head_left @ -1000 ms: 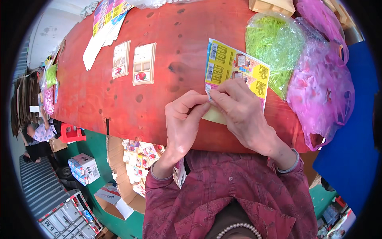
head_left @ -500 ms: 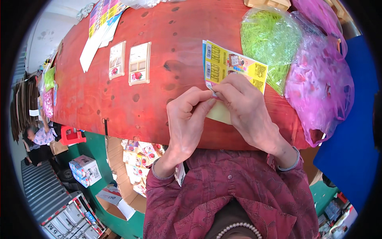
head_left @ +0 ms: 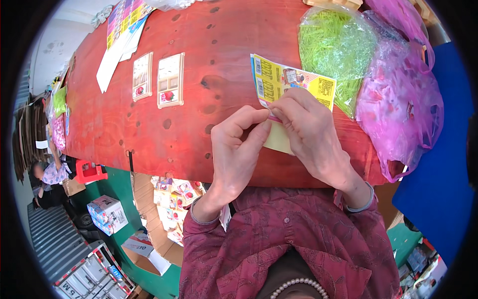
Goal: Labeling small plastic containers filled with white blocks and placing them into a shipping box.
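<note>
Pinching together at its lower edge, the left hand [head_left: 238, 149] and right hand [head_left: 311, 132] both grip a yellow printed card [head_left: 294, 82] over the red wooden table [head_left: 199, 104]. Just beside it lies a bag of green shreds [head_left: 336, 45]; two small window cards [head_left: 159, 79] sit well apart to the left.

We wear a dark red, maroon shirt [head_left: 279, 239] with a faint leafy pattern woven through the cloth, buttoned down the front with small matching buttons. Its long sleeves end at our wrists; the cuff by our left hand [head_left: 236, 149] is plain maroon, while at the cuff by our right hand [head_left: 311, 134] a grey band edges the wrist. Both hands are bare, without gloves, and we can make out no rings. A small white tag [head_left: 225, 217] hangs at the chest near the left cuff. At the bottom edge a string of pale round beads [head_left: 298, 285] curves across a dark patch at our neck
</note>
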`<state>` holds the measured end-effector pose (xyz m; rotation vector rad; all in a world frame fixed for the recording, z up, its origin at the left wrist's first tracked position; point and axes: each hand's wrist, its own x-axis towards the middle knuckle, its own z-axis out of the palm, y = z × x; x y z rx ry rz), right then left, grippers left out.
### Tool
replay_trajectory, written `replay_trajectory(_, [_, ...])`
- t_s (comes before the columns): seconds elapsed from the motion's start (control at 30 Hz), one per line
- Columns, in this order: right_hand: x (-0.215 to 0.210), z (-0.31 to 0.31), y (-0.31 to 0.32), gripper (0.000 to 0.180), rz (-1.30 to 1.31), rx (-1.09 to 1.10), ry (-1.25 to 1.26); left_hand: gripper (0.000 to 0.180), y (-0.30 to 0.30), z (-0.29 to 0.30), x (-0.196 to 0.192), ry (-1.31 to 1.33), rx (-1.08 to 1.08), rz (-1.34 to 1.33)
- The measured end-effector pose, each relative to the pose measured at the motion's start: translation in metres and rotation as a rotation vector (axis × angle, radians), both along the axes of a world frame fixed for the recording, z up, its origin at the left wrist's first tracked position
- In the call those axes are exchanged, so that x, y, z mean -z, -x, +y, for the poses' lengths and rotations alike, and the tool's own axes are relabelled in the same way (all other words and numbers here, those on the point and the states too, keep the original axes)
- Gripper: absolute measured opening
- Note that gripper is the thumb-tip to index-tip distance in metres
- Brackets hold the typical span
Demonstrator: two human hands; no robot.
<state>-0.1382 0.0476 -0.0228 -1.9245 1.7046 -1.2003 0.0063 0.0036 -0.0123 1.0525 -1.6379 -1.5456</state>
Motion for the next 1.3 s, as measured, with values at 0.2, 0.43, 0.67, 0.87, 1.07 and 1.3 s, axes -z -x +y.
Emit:
replay_trajectory(0.2, [-0.001, 0.001, 0.003, 0.017, -0.039, -0.043, -0.050, 0.010, 0.000, -0.001, 0.004, 0.057, -0.004, -0.003])
replay_trajectory(0.43, [0.000, -0.001, 0.001, 0.020, 0.060, -0.020, -0.029, 0.009, 0.004, -0.002, 0.006, 0.201, 0.001, -0.074])
replay_trajectory(0.67, [0.003, -0.002, 0.002, 0.020, 0.057, -0.008, -0.038, 0.010, 0.007, -0.004, 0.012, 0.216, 0.002, -0.086])
replay_trajectory(0.87, [0.007, -0.001, 0.003, 0.022, 0.007, 0.000, -0.036, 0.008, 0.007, -0.005, 0.015, 0.184, -0.025, -0.091])
replay_trajectory(1.07, [0.007, 0.000, 0.003, 0.019, 0.054, -0.006, -0.067, 0.008, 0.009, -0.002, 0.018, 0.212, -0.011, -0.106])
replay_trajectory(1.3, [0.010, 0.003, -0.003, 0.017, 0.096, 0.080, -0.084, 0.008, 0.010, 0.000, 0.019, 0.209, -0.010, -0.105])
